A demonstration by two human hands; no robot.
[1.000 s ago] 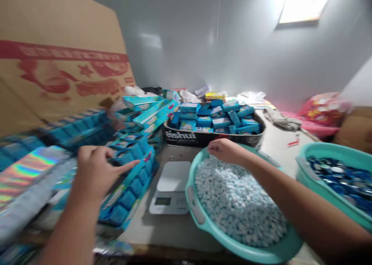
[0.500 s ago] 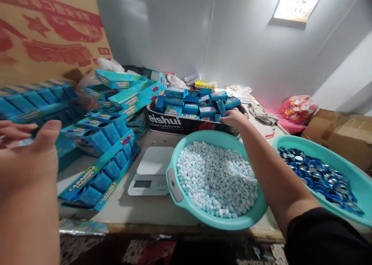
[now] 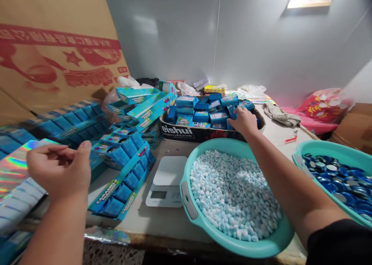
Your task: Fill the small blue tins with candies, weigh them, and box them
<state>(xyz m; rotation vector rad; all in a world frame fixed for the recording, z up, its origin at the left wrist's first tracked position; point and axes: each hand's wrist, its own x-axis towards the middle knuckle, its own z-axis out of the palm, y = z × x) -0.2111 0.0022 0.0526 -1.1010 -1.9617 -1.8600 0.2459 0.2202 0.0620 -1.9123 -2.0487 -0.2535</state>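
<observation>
My right hand (image 3: 243, 121) reaches over a teal basin (image 3: 188, 203) of small white and blue candies into a black cardboard tray (image 3: 186, 132) filled with small blue boxes (image 3: 200, 115). Its fingers curl down onto the boxes at the tray's right end; what they grip is hidden. My left hand (image 3: 62, 170) hovers palm-up at the left, fingers loosely curled and apart, holding nothing. It is above shiny holographic sheets (image 3: 14, 168) and beside blue display cartons (image 3: 124, 179) with rows of slots.
A white kitchen scale (image 3: 167, 181) sits between the cartons and the candy basin. A second teal basin (image 3: 319, 150) at right holds blue and silver caps. A large brown cardboard sheet (image 3: 58, 51) leans at back left. Bags and a cloth (image 3: 280, 115) lie by the wall.
My right hand moved from the candy basin's far rim into the tray of blue boxes. My left hand lifted off the display cartons and drew back toward me.
</observation>
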